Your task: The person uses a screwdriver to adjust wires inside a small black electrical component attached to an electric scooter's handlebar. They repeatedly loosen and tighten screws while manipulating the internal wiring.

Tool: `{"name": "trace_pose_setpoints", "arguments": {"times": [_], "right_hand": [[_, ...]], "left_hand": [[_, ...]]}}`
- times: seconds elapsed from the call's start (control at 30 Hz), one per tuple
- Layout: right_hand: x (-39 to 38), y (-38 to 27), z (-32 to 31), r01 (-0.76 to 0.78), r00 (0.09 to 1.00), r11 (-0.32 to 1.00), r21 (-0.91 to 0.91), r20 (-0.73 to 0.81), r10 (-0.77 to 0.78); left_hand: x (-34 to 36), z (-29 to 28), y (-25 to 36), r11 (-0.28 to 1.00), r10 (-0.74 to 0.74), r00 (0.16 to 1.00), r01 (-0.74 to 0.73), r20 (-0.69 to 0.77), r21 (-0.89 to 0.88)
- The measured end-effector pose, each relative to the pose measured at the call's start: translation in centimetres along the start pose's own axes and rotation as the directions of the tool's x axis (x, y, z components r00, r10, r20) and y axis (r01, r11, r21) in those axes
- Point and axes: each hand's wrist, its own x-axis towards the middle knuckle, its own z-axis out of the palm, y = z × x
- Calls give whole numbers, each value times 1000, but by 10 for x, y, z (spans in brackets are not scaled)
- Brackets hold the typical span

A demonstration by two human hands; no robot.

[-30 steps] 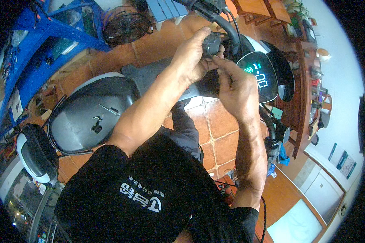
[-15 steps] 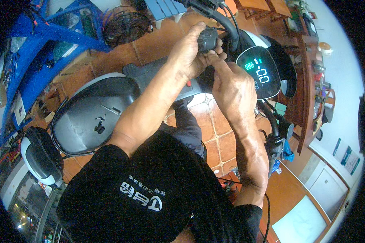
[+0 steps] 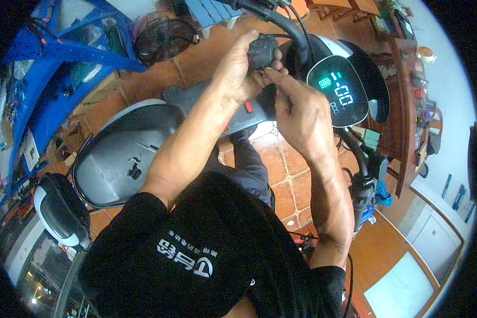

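My left hand [image 3: 241,69] is closed round a black handlebar control housing [image 3: 262,50], held up beside the bent handlebar [image 3: 294,34] and its black cables. My right hand [image 3: 302,114] is just below it, thumb and finger pinched at the housing's underside; what lies between them is too small to make out. To the right is the scooter's lit dashboard display [image 3: 339,90]. On the black seat surface [image 3: 106,169] at the left lie a slim metal tool [image 3: 148,146] and a small black clamp-like part [image 3: 134,171].
Blue metal framework [image 3: 47,53] stands at the upper left near a black fan [image 3: 164,37] and a blue stool [image 3: 209,11]. A wooden desk with clutter [image 3: 403,138] is at the right. The right handlebar grip [image 3: 361,193] is beside my forearm, above an orange board [image 3: 389,254].
Both hands and the control housing have shifted a little left in the picture; the housing rose and then dipped slightly. The display now sits higher in view. The grip of both hands looks similar.
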Motion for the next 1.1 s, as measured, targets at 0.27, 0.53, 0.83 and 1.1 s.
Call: {"name": "trace_pose_setpoints", "arguments": {"times": [0.27, 0.53, 0.83, 1.1], "right_hand": [[-9, 4, 0, 41, 998, 989, -140, -42, -47], [-11, 7, 7, 85, 995, 955, -283, -19, -94], [-5, 3, 11, 120, 992, 978, -168, -26, -126], [-2, 2, 3, 96, 992, 966, -241, 106, -72]], "left_hand": [[-4, 6, -9, 999, 34, 999, -34, -31, 13], [1, 7, -16, 990, 117, 990, -110, -78, 87], [-1, 3, -15, 982, 119, 983, -96, -138, 164], [-2, -4, -14, 986, 46, 987, -21, -154, 165]]}}
